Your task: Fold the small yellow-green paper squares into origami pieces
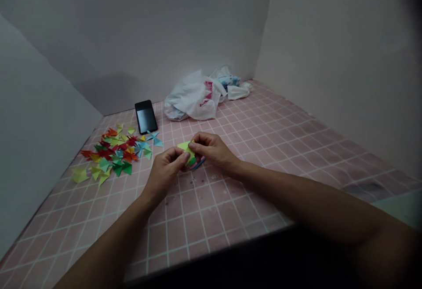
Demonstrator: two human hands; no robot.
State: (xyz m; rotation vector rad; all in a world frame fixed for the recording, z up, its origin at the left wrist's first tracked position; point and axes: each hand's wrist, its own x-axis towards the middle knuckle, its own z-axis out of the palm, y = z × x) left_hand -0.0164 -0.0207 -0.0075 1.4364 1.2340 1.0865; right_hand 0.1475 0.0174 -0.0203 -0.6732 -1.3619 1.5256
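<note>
Between my hands is a small yellow-green piece of paper point(184, 146), pinched from both sides just above the table. My left hand point(169, 162) grips its left part, thumb on top and fingers curled beneath. On the other side my right hand point(212, 150) closes thumb and fingers on its right edge. Under the paper, some stacked coloured sheets point(198, 164), green, pink and blue, show partly; my hands hide the rest. To the left of my left hand lies a loose heap of folded paper pieces point(114, 150) in red, orange, yellow, green and light blue.
A black phone point(146, 117) leans upright behind the heap. Against the back wall sits a white plastic bag point(196, 95) with red print, beside a blue-and-white bundle point(230, 80). The pink checked tabletop point(263, 135) has pale walls at the back and both sides.
</note>
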